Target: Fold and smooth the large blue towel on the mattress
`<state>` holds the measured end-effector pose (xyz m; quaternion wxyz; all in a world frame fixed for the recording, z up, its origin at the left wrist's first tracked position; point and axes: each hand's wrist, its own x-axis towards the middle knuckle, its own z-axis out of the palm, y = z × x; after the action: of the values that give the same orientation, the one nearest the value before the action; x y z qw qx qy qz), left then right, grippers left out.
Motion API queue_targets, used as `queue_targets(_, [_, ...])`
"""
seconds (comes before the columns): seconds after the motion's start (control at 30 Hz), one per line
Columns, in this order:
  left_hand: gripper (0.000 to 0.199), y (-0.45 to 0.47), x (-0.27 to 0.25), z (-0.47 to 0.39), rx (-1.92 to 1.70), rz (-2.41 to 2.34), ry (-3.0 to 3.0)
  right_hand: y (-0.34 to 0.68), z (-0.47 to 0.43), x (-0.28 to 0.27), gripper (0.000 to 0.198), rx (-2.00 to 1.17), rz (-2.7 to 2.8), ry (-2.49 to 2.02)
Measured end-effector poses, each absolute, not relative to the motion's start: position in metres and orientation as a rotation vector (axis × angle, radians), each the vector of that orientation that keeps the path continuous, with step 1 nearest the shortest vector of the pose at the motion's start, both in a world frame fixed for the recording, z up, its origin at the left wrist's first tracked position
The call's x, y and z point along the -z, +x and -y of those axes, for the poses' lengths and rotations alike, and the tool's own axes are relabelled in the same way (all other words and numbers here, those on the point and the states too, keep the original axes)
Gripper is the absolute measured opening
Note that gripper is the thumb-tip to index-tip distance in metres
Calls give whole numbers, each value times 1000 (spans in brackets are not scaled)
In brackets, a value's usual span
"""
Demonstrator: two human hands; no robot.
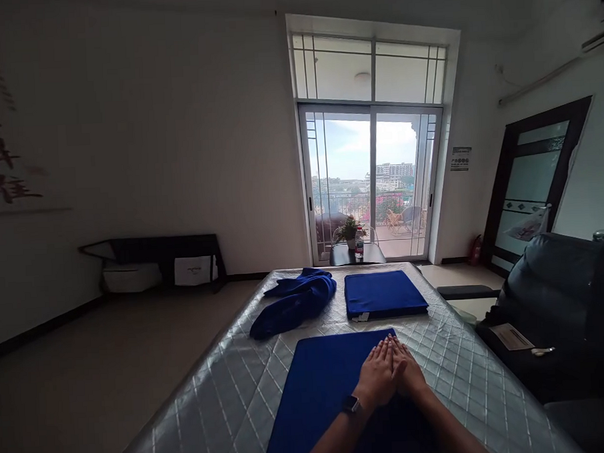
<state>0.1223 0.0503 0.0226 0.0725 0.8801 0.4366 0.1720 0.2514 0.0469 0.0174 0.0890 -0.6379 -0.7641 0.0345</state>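
1. At lower centre of frame: folded blue cloth on silver cover.
2. Left hand, right hand: fingers straight, adjoining, grasping nothing, near cloth's upper-right corner.
3. Flat, even pressure: probably fewest creases.

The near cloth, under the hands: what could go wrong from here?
With the left hand and right hand together at its far right corner, sliding might wrinkle or shift the near cloth. The watch could snag on it. The folded cloth lies just beyond, so a forward push might bump it.
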Motion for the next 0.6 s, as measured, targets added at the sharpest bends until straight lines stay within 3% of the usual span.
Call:
queue_targets(0.13, [75,91,-21,-50,-434,-1495,2540,250,-47,-20,64,-103,2246,-1902])
queue_targets(0.4, [65,-77,10,-66,-285,-1974,2525,246,-47,-24,66,-153,2178,-1941])
queue_targets(0.6, [73,-92,16,-57,-385,-2069,2477,242,-35,-36,64,-107,2160,-1948])
